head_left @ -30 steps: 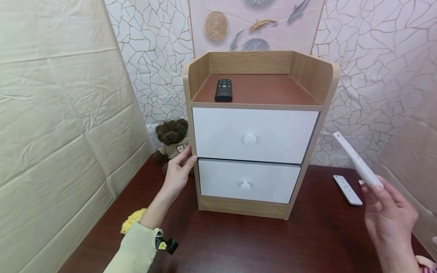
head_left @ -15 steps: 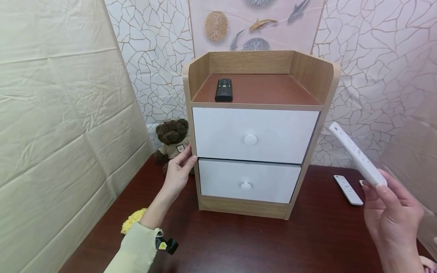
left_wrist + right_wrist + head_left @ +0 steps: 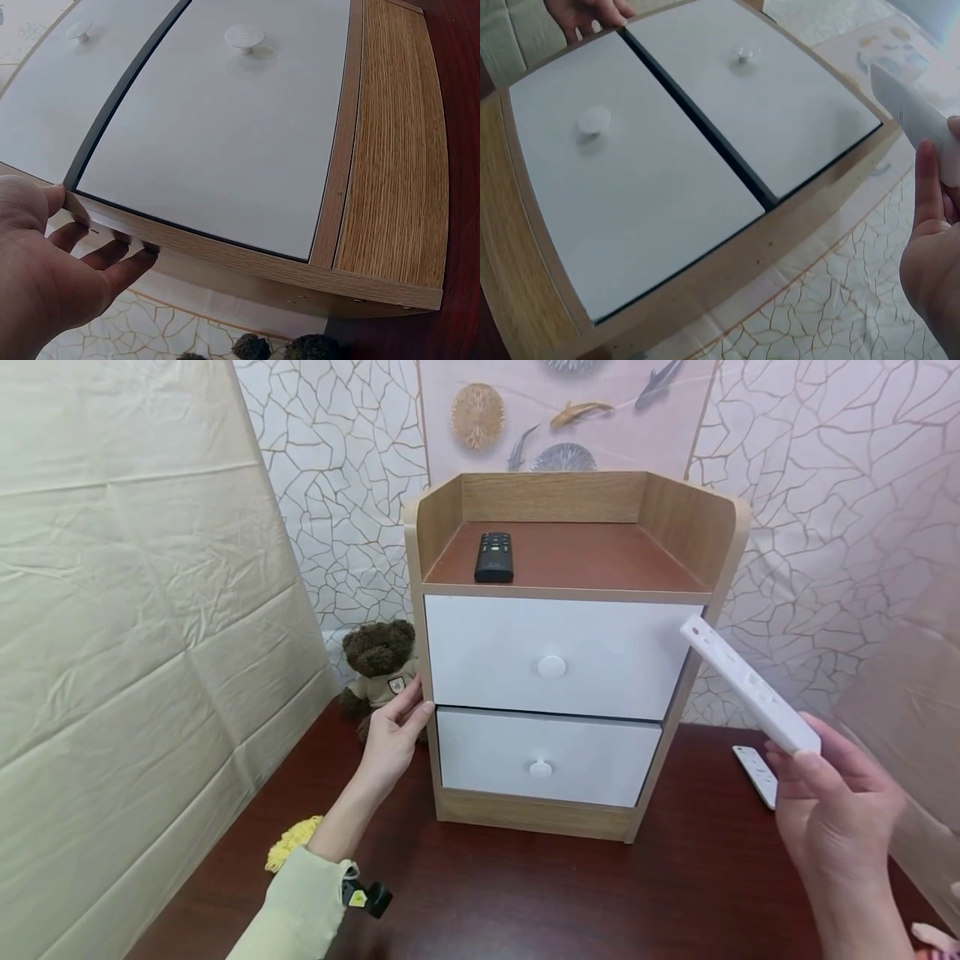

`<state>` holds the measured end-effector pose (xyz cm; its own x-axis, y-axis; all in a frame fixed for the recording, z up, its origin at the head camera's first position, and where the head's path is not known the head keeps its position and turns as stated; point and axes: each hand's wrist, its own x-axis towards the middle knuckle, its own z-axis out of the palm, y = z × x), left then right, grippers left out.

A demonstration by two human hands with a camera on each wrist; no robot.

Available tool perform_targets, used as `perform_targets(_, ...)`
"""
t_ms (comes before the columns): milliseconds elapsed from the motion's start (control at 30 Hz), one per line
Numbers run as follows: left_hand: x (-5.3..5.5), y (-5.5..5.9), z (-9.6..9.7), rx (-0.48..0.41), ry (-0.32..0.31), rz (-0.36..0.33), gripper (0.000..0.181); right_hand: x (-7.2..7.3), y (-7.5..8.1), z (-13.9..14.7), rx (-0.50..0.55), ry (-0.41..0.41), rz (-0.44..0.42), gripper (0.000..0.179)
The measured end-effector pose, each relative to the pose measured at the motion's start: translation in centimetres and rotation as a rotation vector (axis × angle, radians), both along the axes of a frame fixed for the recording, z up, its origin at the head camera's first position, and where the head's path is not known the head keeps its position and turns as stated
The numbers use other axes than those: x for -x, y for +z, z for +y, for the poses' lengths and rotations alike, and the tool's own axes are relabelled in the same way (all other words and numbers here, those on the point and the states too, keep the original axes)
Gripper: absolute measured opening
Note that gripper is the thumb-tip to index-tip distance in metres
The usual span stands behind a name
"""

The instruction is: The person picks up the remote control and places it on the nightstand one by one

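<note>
My right hand [image 3: 840,810] holds a white remote control [image 3: 750,681] by its lower end, raised and tilted, its far tip in front of the upper drawer's right edge. The same remote [image 3: 915,105] shows at the right of the right wrist view. My left hand [image 3: 393,735] grips the left front edge of a small two-drawer cabinet [image 3: 532,827], thumb at the front and fingers along its side; in the left wrist view, this hand [image 3: 67,270] sits by the gap between the drawers. Both white drawers look closed. A black remote control [image 3: 494,558] lies on the cabinet's brown top.
Another white remote control [image 3: 753,775] lies on the dark red table [image 3: 525,893], partly hidden by my right hand. A brown teddy bear [image 3: 378,652] sits left of the cabinet. Something yellow and fluffy [image 3: 292,843] lies behind my left forearm. Raised side panels [image 3: 690,535] border the cabinet top.
My right hand has moved left with the white remote, bringing its tip up in front of the upper drawer's edge. My left hand has stayed on the cabinet.
</note>
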<state>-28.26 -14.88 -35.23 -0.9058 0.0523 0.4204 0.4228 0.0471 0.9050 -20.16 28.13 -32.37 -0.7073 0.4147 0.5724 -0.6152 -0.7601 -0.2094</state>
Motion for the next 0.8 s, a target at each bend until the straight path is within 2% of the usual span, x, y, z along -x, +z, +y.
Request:
perform_targets(500, 0.1, 0.0, 0.0, 0.007, 0.005, 0.0, 0.056, 0.9, 3.0, -3.6, -0.117, -0.1, -0.054, 0.036)
perform_targets(667, 0.2, 0.0, 0.0, 0.005, 0.007, -0.001, 0.056, 1.1, 4.1, -4.8, -0.242, -0.163, -0.114, 0.034)
perform_targets(800, 0.0, 0.1, -0.1, 0.005, 0.011, 0.003, 0.056, 1.2, 4.8, -5.8, -0.334, -0.18, -0.126, 0.034)
